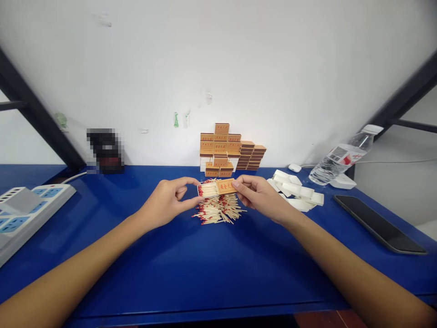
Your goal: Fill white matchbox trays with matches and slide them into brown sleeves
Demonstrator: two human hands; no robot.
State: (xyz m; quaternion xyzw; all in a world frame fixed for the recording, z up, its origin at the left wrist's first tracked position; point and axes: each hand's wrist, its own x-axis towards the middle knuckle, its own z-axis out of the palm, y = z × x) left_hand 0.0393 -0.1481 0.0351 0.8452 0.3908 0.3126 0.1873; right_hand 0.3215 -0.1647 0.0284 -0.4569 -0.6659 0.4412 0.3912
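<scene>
Between my two hands is a matchbox, its tray of matches (208, 189) sliding partway out of the orange sleeve (225, 186). My left hand (172, 198) pinches the tray's left end between thumb and forefinger. At the other end, my right hand (257, 196) grips the sleeve with thumb and fingers. The matches in the tray lie side by side, red heads to the left. Just below and behind the box, a loose heap of red-headed matches (220, 212) spreads over the blue table (218, 264).
Stacked matchboxes (220, 146) stand against the wall. White empty trays (297, 191) lie piled at right, near a tilted water bottle (343, 157), a white case (294, 167) and a phone (378, 223). A power strip (37, 212) sits at left.
</scene>
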